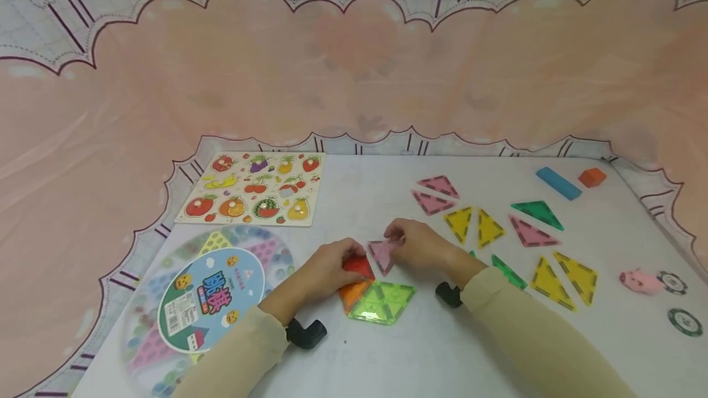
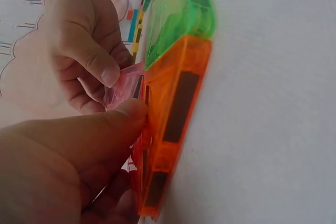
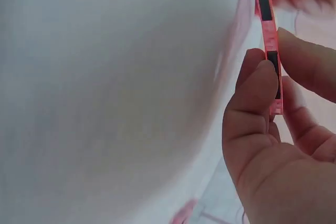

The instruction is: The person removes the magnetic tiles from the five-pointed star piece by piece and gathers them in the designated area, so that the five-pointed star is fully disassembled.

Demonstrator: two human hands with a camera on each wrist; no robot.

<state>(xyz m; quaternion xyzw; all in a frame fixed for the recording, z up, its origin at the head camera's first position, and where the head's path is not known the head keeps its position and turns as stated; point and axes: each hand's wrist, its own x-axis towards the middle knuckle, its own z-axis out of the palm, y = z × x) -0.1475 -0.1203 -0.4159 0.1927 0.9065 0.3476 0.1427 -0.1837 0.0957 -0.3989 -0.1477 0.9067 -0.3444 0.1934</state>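
Observation:
My right hand (image 1: 424,245) pinches a pink translucent triangle tile (image 1: 380,257) between thumb and fingers. In the right wrist view the tile (image 3: 269,35) is seen edge-on, dark strips along its side. Just left of it, my left hand (image 1: 330,266) holds a red triangle tile (image 1: 361,268), thumb on its near side and fingers at its far side. Below the red one lies an orange triangle tile (image 1: 354,295), joined to two light green triangle tiles (image 1: 381,303) in a partial fan. The left wrist view shows the orange tile's thick edge (image 2: 181,106) close up.
To the right lie pink tiles (image 1: 437,202), yellow tiles (image 1: 489,228) and green tiles (image 1: 539,214). Farther off are a blue block (image 1: 558,183), an orange block (image 1: 592,177), a pink pig (image 1: 640,280) and chips (image 1: 684,322). A fruit puzzle board (image 1: 249,189) and round game box (image 1: 212,300) are left.

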